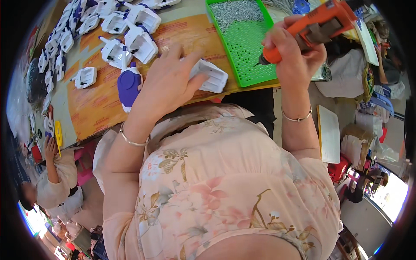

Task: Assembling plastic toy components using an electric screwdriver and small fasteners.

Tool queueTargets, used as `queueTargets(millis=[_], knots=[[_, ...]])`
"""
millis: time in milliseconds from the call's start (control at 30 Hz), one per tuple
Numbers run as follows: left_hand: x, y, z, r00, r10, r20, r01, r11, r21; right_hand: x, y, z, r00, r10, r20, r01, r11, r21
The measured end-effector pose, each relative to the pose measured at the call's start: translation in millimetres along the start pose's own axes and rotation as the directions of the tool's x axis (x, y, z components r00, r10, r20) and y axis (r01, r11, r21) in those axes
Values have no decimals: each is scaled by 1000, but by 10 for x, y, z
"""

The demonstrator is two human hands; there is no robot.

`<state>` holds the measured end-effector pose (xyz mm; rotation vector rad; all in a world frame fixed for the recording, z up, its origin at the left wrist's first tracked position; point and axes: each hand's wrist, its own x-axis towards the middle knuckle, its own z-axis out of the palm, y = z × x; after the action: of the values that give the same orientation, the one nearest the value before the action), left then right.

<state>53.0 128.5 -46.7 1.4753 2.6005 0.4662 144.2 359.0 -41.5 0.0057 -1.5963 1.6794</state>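
A white plastic casing (213,77), hollow side up, lies at the table's near edge. My left hand (170,82) is on its left end, thumb and forefinger around it, the other fingers stretched over the table. My right hand (299,58) is wrapped around an orange electric screwdriver (323,25). Its dark bit points down and left above a green perforated tray (242,50), whose far end holds many small silver screws (237,12). Left of my left hand lies a purple-and-white device (129,86), rounded purple side up.
Several white casings with dark blue parts (141,43) cover the table's far left, with a single casing (85,78) apart from them. Orange-brown tape or sheeting (186,34) covers the tabletop. At the left another person (54,173) sits by a yellow tool (58,134). Bags and boxes (357,143) stand at right.
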Motion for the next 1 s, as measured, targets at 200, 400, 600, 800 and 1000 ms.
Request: queueTargets(millis=[200,400,600,800,1000], knots=[[-117,-131,221,978,112,-174,-133,984,-116,-9,233,32,999,-22,26,21,999,50],[-194,-143,227,999,12,-39,-26,929,-368,-32,265,77,998,-40,38,38,998,53],[-175,-145,255,996,0,-91,-33,931,-362,-52,277,82,999,-31,27,31,999,14],[-193,-136,294,994,-1,-111,-39,933,-358,-80,287,87,999,-47,20,46,998,32],[-207,-111,303,994,-36,-101,-7,917,-398,-80,283,91,998,-63,16,63,998,-3]])
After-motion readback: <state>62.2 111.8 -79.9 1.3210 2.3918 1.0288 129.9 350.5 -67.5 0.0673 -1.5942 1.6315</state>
